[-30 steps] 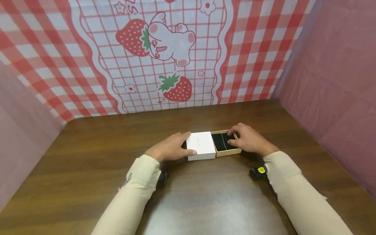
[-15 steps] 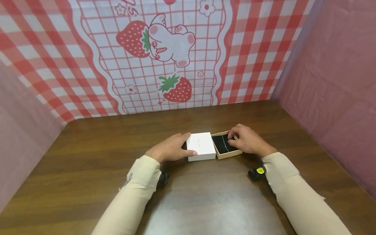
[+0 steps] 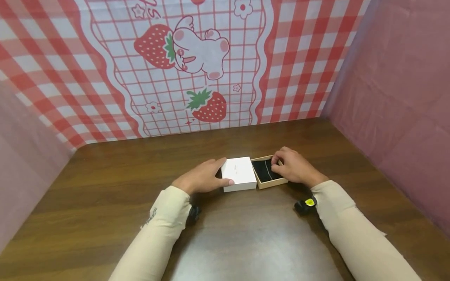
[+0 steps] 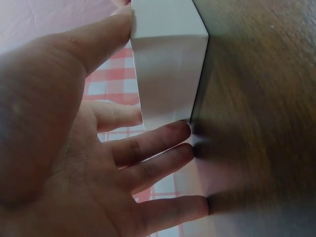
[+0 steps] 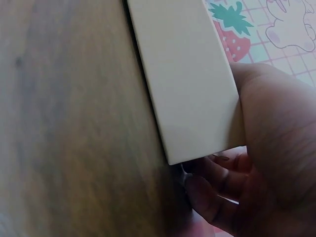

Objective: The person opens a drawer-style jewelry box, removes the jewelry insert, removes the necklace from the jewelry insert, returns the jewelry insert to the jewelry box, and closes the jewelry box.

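Note:
In the head view, a white box lid (image 3: pixel 239 171) with faint lettering lies on the table. My left hand (image 3: pixel 202 176) holds its left side, thumb at the near edge and forefinger at the far corner; the other fingers (image 4: pixel 170 215) spread beside it in the left wrist view. Touching the lid on the right is an open tan box (image 3: pixel 272 183). Inside sits a black insert (image 3: pixel 261 171) with a thin silver chain (image 3: pixel 268 170) across it. My right hand (image 3: pixel 295 166) reaches over the box's right end, thumb and forefinger curled at the insert; I cannot tell whether they pinch it.
Both boxes rest on a brown wooden table (image 3: pixel 242 234). A red checked strawberry cloth (image 3: pixel 197 78) hangs behind it, and a pink cloth (image 3: pixel 397 97) stands along the right side. Both wrists carry a black camera.
The tan box turned slightly, its near left corner coming toward me. My right thumb and forefinger drew closer together over the insert. My left hand stayed on the lid.

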`<state>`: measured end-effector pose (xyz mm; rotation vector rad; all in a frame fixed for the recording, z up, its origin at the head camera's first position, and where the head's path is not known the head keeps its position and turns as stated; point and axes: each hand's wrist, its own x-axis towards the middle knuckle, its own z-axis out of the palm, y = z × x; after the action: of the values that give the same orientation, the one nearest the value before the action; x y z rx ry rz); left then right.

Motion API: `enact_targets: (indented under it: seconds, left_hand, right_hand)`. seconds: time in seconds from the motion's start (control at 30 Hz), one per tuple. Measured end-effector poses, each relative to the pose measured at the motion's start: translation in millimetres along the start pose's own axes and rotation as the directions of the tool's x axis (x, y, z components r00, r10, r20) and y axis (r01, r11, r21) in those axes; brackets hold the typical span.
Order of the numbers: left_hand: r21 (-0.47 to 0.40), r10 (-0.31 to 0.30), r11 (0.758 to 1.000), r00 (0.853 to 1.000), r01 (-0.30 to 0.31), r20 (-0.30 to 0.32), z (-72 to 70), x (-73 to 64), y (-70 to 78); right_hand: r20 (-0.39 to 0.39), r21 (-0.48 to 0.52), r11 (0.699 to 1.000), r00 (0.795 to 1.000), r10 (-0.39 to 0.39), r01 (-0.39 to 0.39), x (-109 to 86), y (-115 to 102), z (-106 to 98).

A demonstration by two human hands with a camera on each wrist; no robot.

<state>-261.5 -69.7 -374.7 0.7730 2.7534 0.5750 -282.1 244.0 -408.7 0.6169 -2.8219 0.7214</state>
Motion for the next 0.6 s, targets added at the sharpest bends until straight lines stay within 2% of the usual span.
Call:
enact_targets:
  seconds: [0.27, 0.5, 0.6]
  left_hand:
    - [0.004, 0.008, 1.0, 1.0, -0.008, 0.014, 1.7, 0.3, 2.0]
    - [-0.003, -0.002, 1.0, 1.0, 0.002, -0.001, -0.5, -1.1, 3.2]
    - [-0.003, 0.002, 1.0, 1.0, -0.002, -0.003, -0.9, -1.4, 2.5]
  right_hand:
    - [-0.038, 0.013, 1.0, 0.999, 0.023, -0.023, -3.7, 0.7, 2.5]
    - [-0.076, 0.044, 0.999, 0.997, 0.018, -0.014, -0.8, -1.5, -1.0]
    - [-0.075, 0.062, 0.997, 0.996, 0.039, -0.034, -0.2, -3.4, -2.5]
